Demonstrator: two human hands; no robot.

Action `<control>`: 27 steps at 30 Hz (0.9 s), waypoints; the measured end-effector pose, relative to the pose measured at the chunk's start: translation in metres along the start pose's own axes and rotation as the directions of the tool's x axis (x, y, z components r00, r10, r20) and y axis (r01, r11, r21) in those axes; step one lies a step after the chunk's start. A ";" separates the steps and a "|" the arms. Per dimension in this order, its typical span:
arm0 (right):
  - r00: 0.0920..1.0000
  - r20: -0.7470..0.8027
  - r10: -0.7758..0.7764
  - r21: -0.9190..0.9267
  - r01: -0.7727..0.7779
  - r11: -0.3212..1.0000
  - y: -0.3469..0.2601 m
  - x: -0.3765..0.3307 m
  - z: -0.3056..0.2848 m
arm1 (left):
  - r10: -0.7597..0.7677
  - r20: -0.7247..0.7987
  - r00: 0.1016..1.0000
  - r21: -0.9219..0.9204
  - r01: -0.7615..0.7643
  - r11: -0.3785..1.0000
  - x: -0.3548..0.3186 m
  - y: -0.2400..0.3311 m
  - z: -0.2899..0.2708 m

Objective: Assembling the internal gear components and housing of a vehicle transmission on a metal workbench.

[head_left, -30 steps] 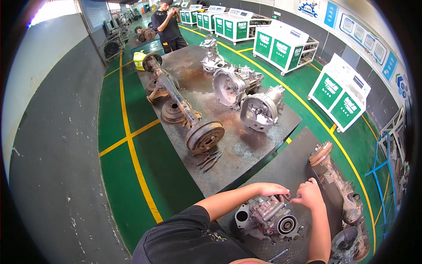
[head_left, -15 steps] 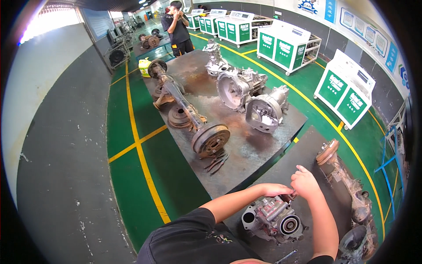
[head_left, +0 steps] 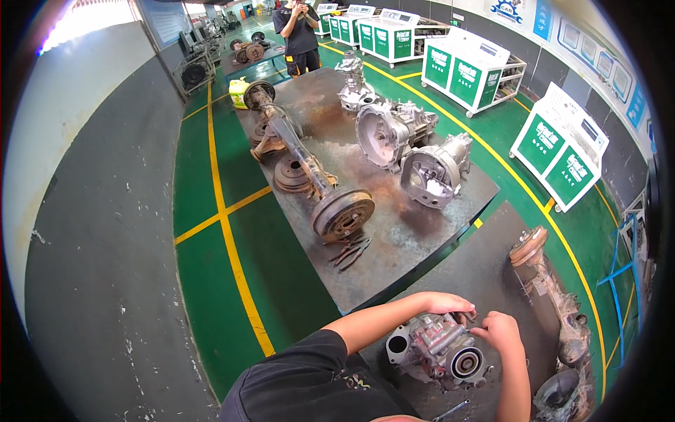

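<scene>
A grey metal gearbox-like housing [head_left: 430, 339] with reddish stains and a round bearing opening stands on the near dark metal table. My left hand [head_left: 450, 304] reaches across its far side, fingers bent down and closed around a small brownish part at the housing's far right edge; I cannot make out what it is. My right hand [head_left: 498, 329] is beside the same spot, fingers curled in and thumb pointing left toward that part. What its fingers hold, if anything, is hidden. A shiny wrench-like tool [head_left: 451, 410] lies near the table's front edge.
A rusty axle [head_left: 552, 295] lies along the table's right side. On the farther table [head_left: 330, 271] are another axle with drums [head_left: 343, 213], pliers [head_left: 351, 252] and several gearbox housings [head_left: 432, 176]. A person [head_left: 299, 35] stands beyond. White-green cabinets [head_left: 559, 144] line the right.
My right hand has come down and nearer to me, its raised finger now folded in. My left hand stays at the housing's far edge. The whole view has shifted slightly.
</scene>
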State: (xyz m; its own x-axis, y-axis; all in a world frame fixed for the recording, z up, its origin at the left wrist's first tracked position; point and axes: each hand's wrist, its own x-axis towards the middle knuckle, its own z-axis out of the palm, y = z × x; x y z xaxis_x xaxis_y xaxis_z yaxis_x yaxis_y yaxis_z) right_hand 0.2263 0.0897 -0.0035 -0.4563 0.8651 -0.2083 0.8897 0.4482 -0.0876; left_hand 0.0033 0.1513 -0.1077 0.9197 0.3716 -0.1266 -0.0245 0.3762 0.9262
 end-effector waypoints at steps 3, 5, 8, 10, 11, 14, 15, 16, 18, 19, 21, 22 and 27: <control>0.997 0.063 -0.034 -0.083 0.039 0.996 -0.003 0.010 -0.007 | -0.012 0.009 1.000 0.027 0.012 1.000 -0.002 0.007 0.000; 0.993 0.098 -0.062 -0.162 0.078 0.984 -0.008 0.024 -0.015 | -0.026 -0.016 1.000 0.036 0.026 0.999 -0.002 0.007 -0.001; 0.972 -0.002 -0.237 -0.349 0.221 0.911 -0.010 0.055 -0.015 | 0.077 0.015 0.997 -0.015 -0.076 0.997 0.002 0.000 -0.002; 0.863 -0.125 -0.489 -0.400 0.407 0.821 0.000 0.076 -0.007 | 0.026 0.004 1.000 0.010 -0.026 1.000 0.001 0.005 0.000; 0.863 -0.131 -0.488 -0.398 0.405 0.823 -0.005 0.085 -0.017 | -0.018 -0.019 1.000 0.029 0.018 0.999 -0.001 0.007 0.001; 0.771 -0.038 -0.636 -0.386 0.576 0.721 -0.026 0.101 -0.037 | -0.036 0.059 0.998 0.117 0.029 0.993 -0.006 0.013 0.001; 0.749 -0.044 -0.661 -0.398 0.593 0.699 -0.026 0.101 -0.038 | -0.058 -0.032 0.998 0.079 0.060 0.995 -0.009 0.013 0.008; 0.725 -0.048 -0.687 -0.413 0.612 0.675 -0.029 0.101 -0.038 | -0.063 -0.034 0.997 0.085 0.066 0.994 -0.009 0.008 0.007; 0.735 -0.065 -0.674 -0.390 0.603 0.696 -0.025 0.088 -0.037 | -0.016 -0.025 1.000 0.057 0.017 0.998 -0.007 -0.003 0.007; 0.751 -0.116 -0.650 -0.351 0.581 0.734 -0.020 0.077 -0.042 | -0.023 -0.017 1.000 0.057 0.024 0.998 -0.007 0.001 0.010; 0.784 -0.159 -0.601 -0.293 0.544 0.786 -0.012 0.061 -0.043 | -0.035 -0.025 0.999 0.081 0.037 0.996 -0.005 0.005 0.016; 0.819 -0.211 -0.534 -0.300 0.466 0.832 -0.009 0.056 -0.046 | -0.013 0.017 1.000 0.097 0.011 0.995 0.001 -0.003 0.012; 0.969 -0.183 -0.167 -0.027 0.165 0.986 0.014 0.022 -0.024 | -0.035 0.044 0.998 0.034 0.033 0.999 -0.004 -0.001 -0.013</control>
State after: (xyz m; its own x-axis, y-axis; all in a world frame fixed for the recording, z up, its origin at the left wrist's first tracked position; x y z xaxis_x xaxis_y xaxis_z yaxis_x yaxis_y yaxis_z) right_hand 0.2281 0.1209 0.0143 -0.5936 0.8047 -0.0085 0.8016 0.5903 -0.0946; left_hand -0.0052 0.1603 -0.1124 0.9362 0.3210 -0.1431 0.0195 0.3591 0.9331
